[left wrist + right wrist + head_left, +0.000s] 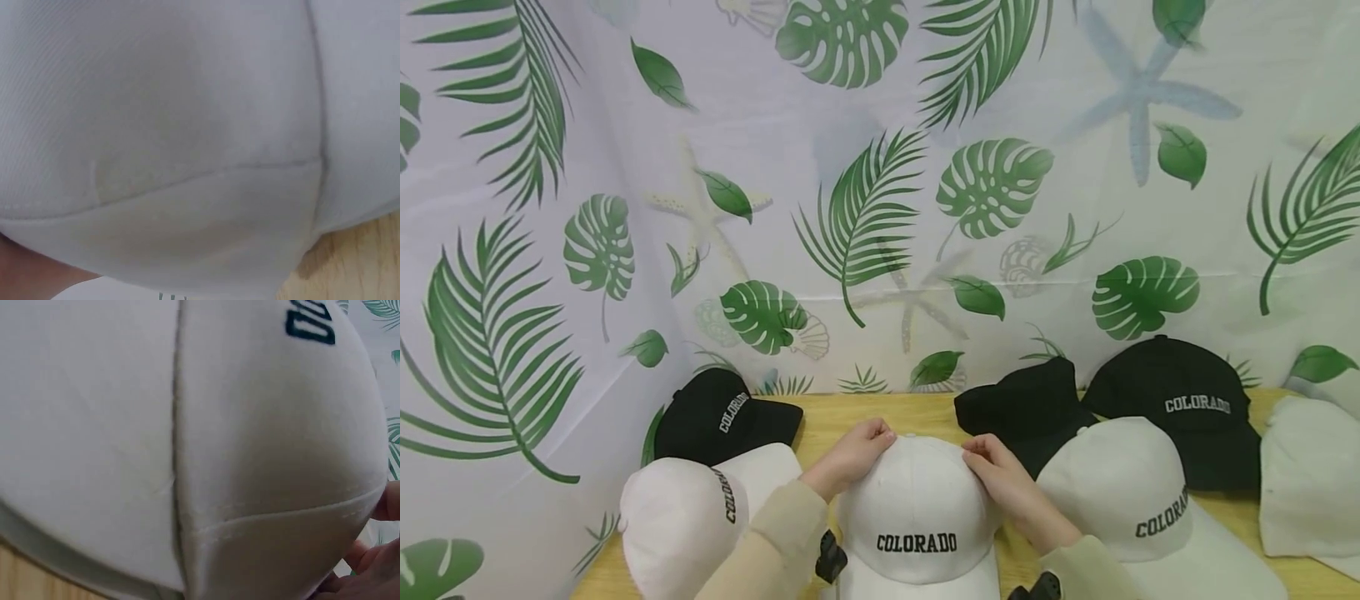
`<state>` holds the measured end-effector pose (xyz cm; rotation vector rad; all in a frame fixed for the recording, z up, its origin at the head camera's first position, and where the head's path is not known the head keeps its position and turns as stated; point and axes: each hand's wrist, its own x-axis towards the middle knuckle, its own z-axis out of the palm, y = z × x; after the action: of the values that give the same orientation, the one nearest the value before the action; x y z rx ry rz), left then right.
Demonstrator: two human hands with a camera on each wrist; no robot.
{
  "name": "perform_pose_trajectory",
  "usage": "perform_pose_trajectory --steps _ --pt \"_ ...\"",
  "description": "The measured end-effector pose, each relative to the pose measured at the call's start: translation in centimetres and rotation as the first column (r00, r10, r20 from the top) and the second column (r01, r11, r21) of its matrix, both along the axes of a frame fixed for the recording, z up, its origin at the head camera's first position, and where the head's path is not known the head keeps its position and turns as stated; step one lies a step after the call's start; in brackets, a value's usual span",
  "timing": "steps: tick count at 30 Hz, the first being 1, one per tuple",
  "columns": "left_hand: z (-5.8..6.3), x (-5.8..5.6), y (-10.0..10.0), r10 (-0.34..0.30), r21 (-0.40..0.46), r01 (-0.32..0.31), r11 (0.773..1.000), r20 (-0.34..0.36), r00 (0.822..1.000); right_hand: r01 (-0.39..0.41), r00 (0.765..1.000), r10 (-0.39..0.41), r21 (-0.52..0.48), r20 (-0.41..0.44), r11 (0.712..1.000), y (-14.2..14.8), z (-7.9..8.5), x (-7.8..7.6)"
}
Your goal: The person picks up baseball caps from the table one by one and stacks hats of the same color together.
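Observation:
A white baseball cap with dark COLORADO lettering sits in front of me, its brim toward me. My left hand holds the crown's far left side with bent fingers. On the far right side, my right hand holds the same cap. In the left wrist view, the cap's white panels and seams fill most of the picture, with only a bit of skin at the lower left. The right wrist view shows the crown and brim, with fingers at the cap's edge; part of that hand is hidden.
A black cap and a white cap lie to the left. To the right are a black cap, another black cap, a white cap and a partly visible white cap. Leaf-patterned cloth hangs behind the wooden table.

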<state>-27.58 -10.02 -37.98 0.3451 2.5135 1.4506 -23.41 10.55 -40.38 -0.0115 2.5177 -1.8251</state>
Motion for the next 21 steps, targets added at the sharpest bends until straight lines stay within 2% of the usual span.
perform_pose_trajectory --steps 3,6,8,10,13,15,17,19,21 --pt "-0.1 -0.4 -0.3 0.003 -0.004 -0.003 1.000 0.002 1.000 -0.035 0.999 0.036 0.030 -0.019 0.999 0.0 0.4 0.4" --pt "-0.3 -0.8 -0.7 0.009 0.006 -0.009 1.000 0.006 1.000 -0.083 0.989 0.100 0.146 -0.113 0.986 -0.3 1.1 1.0" --pt "-0.3 -1.1 -0.9 0.010 0.014 -0.010 1.000 0.003 1.000 -0.083 0.961 0.148 0.269 -0.233 0.960 -0.7 1.6 1.6" --pt "-0.3 -1.6 -1.1 0.005 0.020 -0.005 1.000 -0.001 1.000 -0.080 0.906 0.229 0.386 -0.356 0.919 -1.1 2.1 2.4" --pt "-0.3 -2.1 -1.3 0.004 0.013 -0.003 1.000 -0.012 1.000 -0.108 0.807 0.396 0.550 -0.437 0.828 -1.8 2.7 3.8" --pt "-0.3 -2.4 -1.3 -0.003 0.009 0.003 1.000 -0.012 1.000 -0.193 0.758 0.525 0.635 -0.387 0.748 -2.0 2.9 4.5" --pt "-0.4 -2.6 -1.2 -0.006 0.004 0.006 1.000 -0.015 1.000 -0.293 0.735 0.621 0.699 -0.271 0.652 -2.3 2.9 5.1" --pt "-0.5 -2.7 -1.1 -0.013 0.001 0.013 1.000 -0.020 1.000 -0.374 0.724 0.674 0.739 -0.144 0.560 -2.5 2.6 5.3" --pt "-0.7 -2.8 -0.9 -0.019 -0.002 0.019 1.000 -0.020 1.000 -0.426 0.714 0.698 0.759 -0.052 0.493 -2.6 2.2 5.5"
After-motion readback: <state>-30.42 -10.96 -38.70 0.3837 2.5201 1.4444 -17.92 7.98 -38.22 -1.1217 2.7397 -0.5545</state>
